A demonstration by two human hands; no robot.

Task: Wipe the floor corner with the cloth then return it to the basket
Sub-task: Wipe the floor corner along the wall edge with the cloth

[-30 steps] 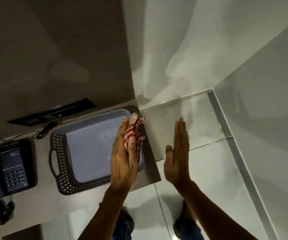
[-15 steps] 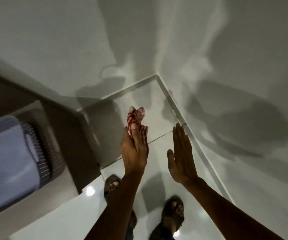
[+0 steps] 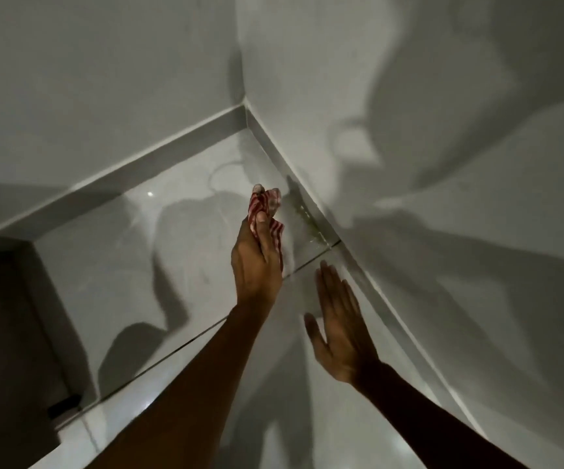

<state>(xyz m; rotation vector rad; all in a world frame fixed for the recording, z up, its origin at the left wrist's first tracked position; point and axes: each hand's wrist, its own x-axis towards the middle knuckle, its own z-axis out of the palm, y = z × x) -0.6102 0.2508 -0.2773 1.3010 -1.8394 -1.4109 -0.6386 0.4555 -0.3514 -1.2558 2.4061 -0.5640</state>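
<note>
Left hand (image 3: 256, 255) pinching striped cloth (image 3: 267, 208), now clear of basket, over floor corner (image 3: 240, 140) | right hand (image 3: 338, 330) spread, empty | wipe not begun.

Dark cabinet (image 3: 6, 333) at left, 2 white walls (image 3: 104, 79) w/ baseboard (image 3: 145, 164), shadows.

Two bare forearms enter from the bottom of the frame, no sleeves, watch or rings visible. Left hand (image 3: 256, 262) and right hand (image 3: 339, 328) ungloved, nails short as far as the dim light shows.
</note>
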